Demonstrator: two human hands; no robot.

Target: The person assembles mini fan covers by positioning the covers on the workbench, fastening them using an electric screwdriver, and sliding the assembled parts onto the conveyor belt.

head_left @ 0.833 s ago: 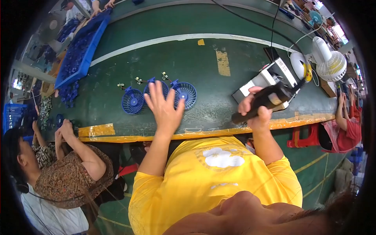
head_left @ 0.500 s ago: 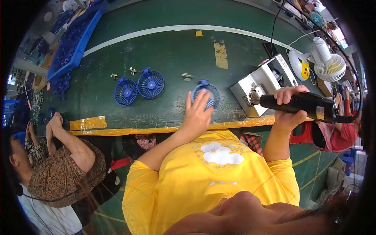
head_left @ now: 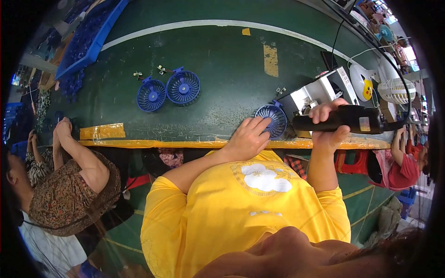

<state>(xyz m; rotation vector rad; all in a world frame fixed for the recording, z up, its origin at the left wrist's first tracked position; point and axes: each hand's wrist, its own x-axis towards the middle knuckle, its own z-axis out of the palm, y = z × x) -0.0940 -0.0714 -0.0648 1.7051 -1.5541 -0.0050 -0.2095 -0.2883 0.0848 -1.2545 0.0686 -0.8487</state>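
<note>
My left hand (head_left: 250, 139) has its fingers closed on the near left rim of a round blue fan cage (head_left: 276, 121), which lies flat by the table's front edge. A small metal-and-white part (head_left: 280, 91) sits just beyond that cage. In my right hand (head_left: 330, 139) is a black electric screwdriver (head_left: 345, 119), held level with its cable running off to the right. Its tip end points left, close to the cage; the bit itself I cannot make out. Farther left lie two more blue fan cages, one nearer (head_left: 151, 95) and one beyond it (head_left: 183, 88), with small parts beside them.
A silver box-shaped machine (head_left: 302, 96) stands right of the cage, partly behind the screwdriver. Beyond it are a white desk fan (head_left: 396, 90) and cables. A blue tray (head_left: 95, 48) of blue parts sits at the far left. Co-workers (head_left: 76, 185) sit on both sides.
My left hand and the fan cage have moved right, close to the machine. The screwdriver has shifted slightly left and now hangs nearer the cage. The small part is now beside the machine.
</note>
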